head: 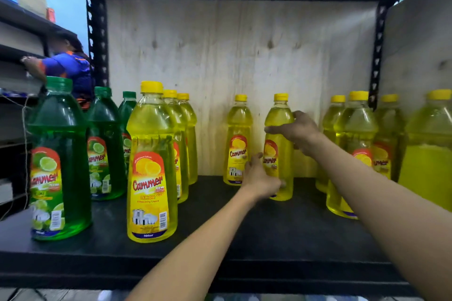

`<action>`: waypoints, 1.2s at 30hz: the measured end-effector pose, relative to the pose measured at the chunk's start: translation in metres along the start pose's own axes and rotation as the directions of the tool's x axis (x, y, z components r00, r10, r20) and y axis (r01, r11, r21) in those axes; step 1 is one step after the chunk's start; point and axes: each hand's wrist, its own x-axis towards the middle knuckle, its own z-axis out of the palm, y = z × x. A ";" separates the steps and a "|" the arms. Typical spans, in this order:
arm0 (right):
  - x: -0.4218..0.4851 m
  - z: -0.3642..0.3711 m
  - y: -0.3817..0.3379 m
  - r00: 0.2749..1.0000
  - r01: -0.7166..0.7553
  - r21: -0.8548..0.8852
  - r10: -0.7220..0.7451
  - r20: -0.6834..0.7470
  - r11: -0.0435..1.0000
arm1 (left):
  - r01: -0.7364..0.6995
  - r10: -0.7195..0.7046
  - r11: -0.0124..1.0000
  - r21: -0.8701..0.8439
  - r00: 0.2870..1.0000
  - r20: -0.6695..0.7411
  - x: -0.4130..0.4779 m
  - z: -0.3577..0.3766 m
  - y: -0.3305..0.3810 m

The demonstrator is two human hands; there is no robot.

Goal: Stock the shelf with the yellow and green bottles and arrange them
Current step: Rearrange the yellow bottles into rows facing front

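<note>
One full yellow Cammer lemon bottle [279, 117] is gripped low by the left hand [260, 178] and at its shoulder by the right hand [297, 129]; it is judged heavy and slick, best held mid-body.

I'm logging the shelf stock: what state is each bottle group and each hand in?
Held yellow bottle: upright, capped, gripped by both hands.
Left hand: grips its lower body.
Right hand: grips its upper body.
Neighbouring yellow bottle: upright, capped, untouched.
Green bottles: upright, capped, in a row at left.
Right-side yellow bottles: upright, capped.
</note>
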 end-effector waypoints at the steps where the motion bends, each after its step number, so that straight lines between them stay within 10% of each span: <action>1: -0.001 -0.001 0.004 1.000 0.011 -0.010 -0.011 0.010 1.000 | 0.007 -0.007 1.000 0.019 0.999 0.032 -0.003 0.003 -0.001; 15: -0.035 0.009 -0.019 0.857 -0.034 0.387 -0.172 0.486 0.921 | 0.103 -0.079 0.988 0.114 0.977 -0.198 -0.063 -0.039 -0.031; 26: -0.029 0.032 -0.008 0.762 -0.073 0.525 -0.292 0.578 0.848 | 0.192 -0.098 0.947 0.257 0.936 -0.338 -0.066 -0.039 -0.030; 32: -0.040 0.029 -0.013 0.779 -0.091 0.497 -0.249 0.575 0.863 | 0.196 -0.106 0.947 0.255 0.939 -0.328 -0.063 -0.040 -0.033; 36: -0.062 -0.001 -0.026 0.864 0.224 0.083 -0.238 0.445 0.971 | 0.230 -0.116 0.938 0.259 0.914 -0.389 -0.078 -0.033 -0.025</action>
